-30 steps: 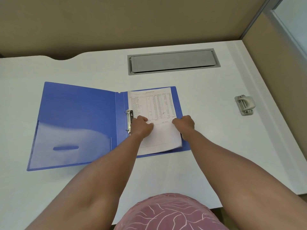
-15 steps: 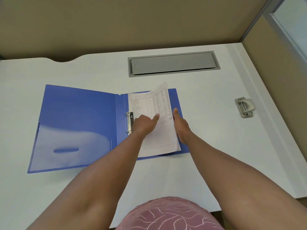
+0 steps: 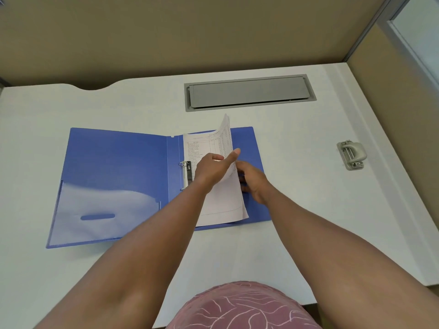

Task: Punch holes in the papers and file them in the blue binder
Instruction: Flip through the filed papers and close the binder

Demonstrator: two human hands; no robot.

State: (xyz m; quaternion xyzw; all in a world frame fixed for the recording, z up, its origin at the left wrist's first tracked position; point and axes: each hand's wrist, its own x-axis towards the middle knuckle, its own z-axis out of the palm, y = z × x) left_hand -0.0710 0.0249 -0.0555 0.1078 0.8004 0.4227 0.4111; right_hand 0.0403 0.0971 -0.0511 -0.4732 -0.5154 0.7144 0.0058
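Head view: papers [image 3: 219,198] lie in the open blue binder [image 3: 114,167], apparently on its rings. Left hand [image 3: 211,169] lifts their right edge; right hand [image 3: 253,180] beneath, fingers' grip unclear. Binder unclosed; hole punch [image 3: 351,154] idle on table [image 3: 308,210].

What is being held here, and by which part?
The papers, by their right edge: the left hand lifts that edge with thumb on top, and the right hand reaches under it. The left edge stays by the binder rings.

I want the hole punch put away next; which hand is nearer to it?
Right. The right hand rests on the binder beside the papers, on the hole punch's side; the left hand is farther, near the rings.
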